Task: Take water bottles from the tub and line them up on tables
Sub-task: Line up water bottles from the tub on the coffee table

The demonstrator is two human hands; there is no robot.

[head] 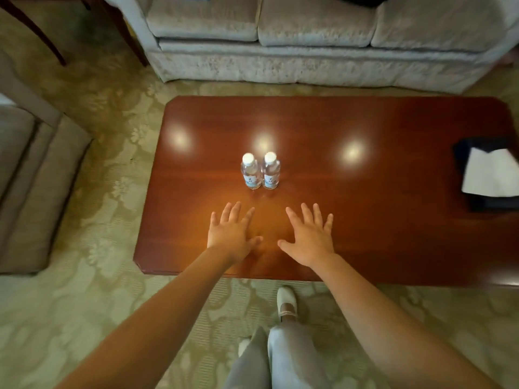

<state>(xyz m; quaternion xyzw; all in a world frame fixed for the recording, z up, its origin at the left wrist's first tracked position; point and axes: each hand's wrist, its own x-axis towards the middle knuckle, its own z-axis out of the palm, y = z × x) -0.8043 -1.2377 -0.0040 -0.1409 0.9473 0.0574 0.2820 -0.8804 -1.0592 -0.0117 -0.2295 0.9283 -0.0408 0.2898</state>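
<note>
Two clear water bottles with white caps stand upright side by side on the glossy brown coffee table (393, 214): the left bottle (249, 172) and the right bottle (270, 171), touching or nearly so. My left hand (231, 234) and my right hand (309, 237) are spread flat, fingers straight, over the table just in front of the bottles, holding nothing. Neither hand touches a bottle. No tub is in view.
A grey sofa (309, 46) runs along the table's far side. An armchair (31, 178) stands at the left. A dark tray with a white paper (491, 175) lies at the table's right end. Patterned carpet surrounds the table; my shoe (286, 303) is by its near edge.
</note>
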